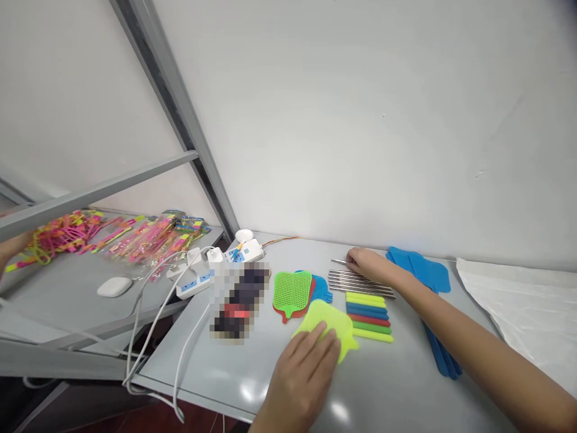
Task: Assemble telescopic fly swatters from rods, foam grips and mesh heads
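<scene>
My left hand (pixel 303 364) lies on the near edge of a yellow-green mesh swatter head (pixel 331 322), fingers curled over it on the grey table (pixel 396 397). My right hand (pixel 367 263) reaches across to a row of metal rods (pixel 356 282), its fingers closed on the far end of one. In front of the rods lie several coloured handles (pixel 368 317) in yellow, blue, red and green. A green swatter head (pixel 292 292) sits on red and blue ones to the left.
Blue swatter pieces (pixel 424 272) lie under my right forearm. A white plastic sheet (pixel 518 307) covers the right side. White power strips (pixel 201 276) with cables, a blurred dark object (pixel 238 300), and packets of pink toys (pixel 135 237) lie left, behind a metal frame.
</scene>
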`<action>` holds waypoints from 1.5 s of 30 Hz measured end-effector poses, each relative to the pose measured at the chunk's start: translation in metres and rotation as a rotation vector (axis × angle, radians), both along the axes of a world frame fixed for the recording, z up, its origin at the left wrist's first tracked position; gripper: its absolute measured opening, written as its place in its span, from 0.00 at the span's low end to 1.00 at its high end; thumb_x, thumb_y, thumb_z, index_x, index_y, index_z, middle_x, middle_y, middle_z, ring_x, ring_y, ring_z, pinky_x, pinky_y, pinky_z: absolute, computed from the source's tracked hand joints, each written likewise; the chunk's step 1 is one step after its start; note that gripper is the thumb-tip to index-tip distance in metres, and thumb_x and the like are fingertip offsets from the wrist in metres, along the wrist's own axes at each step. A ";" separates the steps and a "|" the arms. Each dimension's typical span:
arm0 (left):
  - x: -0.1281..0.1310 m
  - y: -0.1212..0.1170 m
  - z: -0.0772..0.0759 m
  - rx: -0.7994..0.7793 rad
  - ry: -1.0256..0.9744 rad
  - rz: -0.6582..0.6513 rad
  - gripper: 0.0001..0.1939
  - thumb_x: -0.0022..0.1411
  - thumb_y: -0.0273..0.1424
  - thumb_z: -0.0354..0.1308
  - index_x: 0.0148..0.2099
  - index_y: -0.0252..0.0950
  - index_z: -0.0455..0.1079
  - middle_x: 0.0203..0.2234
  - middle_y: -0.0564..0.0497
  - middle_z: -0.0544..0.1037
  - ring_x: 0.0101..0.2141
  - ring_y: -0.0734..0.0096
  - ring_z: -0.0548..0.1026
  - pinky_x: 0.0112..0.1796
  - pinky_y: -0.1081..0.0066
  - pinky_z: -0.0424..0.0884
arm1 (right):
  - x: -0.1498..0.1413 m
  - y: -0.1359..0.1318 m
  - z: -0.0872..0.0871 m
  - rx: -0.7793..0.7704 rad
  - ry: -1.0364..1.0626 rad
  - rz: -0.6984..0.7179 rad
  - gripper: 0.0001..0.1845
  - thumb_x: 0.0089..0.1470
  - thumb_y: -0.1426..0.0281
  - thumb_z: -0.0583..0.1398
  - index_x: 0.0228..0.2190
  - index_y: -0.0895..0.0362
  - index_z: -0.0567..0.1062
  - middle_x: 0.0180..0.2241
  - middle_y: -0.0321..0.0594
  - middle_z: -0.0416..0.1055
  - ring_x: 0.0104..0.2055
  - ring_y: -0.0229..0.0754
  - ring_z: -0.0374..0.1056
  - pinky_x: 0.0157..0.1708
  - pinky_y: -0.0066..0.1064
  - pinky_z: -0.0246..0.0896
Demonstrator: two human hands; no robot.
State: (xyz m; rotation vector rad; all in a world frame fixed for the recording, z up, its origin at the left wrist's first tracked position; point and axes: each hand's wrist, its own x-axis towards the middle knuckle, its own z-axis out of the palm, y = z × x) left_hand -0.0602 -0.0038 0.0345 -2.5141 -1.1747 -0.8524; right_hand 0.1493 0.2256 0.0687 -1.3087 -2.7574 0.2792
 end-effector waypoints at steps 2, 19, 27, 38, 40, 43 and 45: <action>0.006 -0.013 -0.003 -0.016 0.034 -0.030 0.21 0.60 0.19 0.50 0.56 0.30 0.67 0.50 0.43 0.75 0.55 0.55 0.68 0.49 0.62 0.67 | 0.000 -0.004 0.009 0.042 0.010 -0.047 0.11 0.62 0.70 0.50 0.37 0.61 0.70 0.30 0.44 0.73 0.30 0.39 0.67 0.30 0.27 0.53; 0.013 -0.001 -0.008 -0.369 -0.103 0.381 0.27 0.62 0.43 0.55 0.61 0.40 0.62 0.60 0.40 0.61 0.58 0.48 0.59 0.53 0.48 0.60 | 0.033 -0.161 -0.018 0.094 -0.094 -0.028 0.12 0.62 0.66 0.51 0.42 0.54 0.71 0.36 0.41 0.76 0.33 0.46 0.73 0.27 0.30 0.54; 0.009 0.031 -0.020 -0.497 -0.009 0.467 0.38 0.63 0.54 0.44 0.69 0.43 0.43 0.67 0.38 0.45 0.65 0.42 0.38 0.56 0.35 0.43 | 0.031 -0.157 -0.036 0.102 -0.089 -0.039 0.09 0.61 0.68 0.51 0.39 0.55 0.71 0.36 0.43 0.77 0.33 0.47 0.74 0.27 0.30 0.57; -0.002 0.060 -0.019 -0.508 -0.023 0.418 0.37 0.64 0.52 0.44 0.69 0.42 0.46 0.67 0.40 0.45 0.66 0.44 0.39 0.58 0.40 0.44 | 0.036 -0.165 0.006 0.051 -0.031 -0.222 0.07 0.53 0.69 0.54 0.37 0.53 0.66 0.28 0.37 0.76 0.24 0.45 0.71 0.21 0.28 0.49; -0.001 0.057 -0.014 -0.463 -0.041 0.404 0.34 0.65 0.49 0.46 0.68 0.40 0.48 0.67 0.40 0.46 0.66 0.45 0.39 0.58 0.39 0.41 | 0.038 -0.167 0.014 0.002 0.087 -0.281 0.07 0.52 0.68 0.54 0.36 0.53 0.65 0.24 0.34 0.73 0.23 0.43 0.69 0.21 0.28 0.51; 0.009 0.049 0.000 -0.376 -0.161 0.326 0.26 0.67 0.41 0.46 0.64 0.39 0.56 0.65 0.41 0.52 0.65 0.48 0.45 0.59 0.40 0.39 | 0.036 -0.170 0.023 -0.063 0.276 -0.325 0.06 0.52 0.68 0.54 0.35 0.52 0.63 0.24 0.33 0.71 0.24 0.41 0.68 0.24 0.28 0.56; 0.024 0.041 0.011 -0.366 -0.343 0.213 0.21 0.68 0.36 0.46 0.61 0.38 0.60 0.62 0.41 0.59 0.62 0.54 0.54 0.60 0.45 0.47 | 0.032 -0.172 0.028 -0.105 0.395 -0.295 0.06 0.52 0.68 0.54 0.35 0.52 0.63 0.27 0.34 0.71 0.27 0.40 0.68 0.27 0.28 0.58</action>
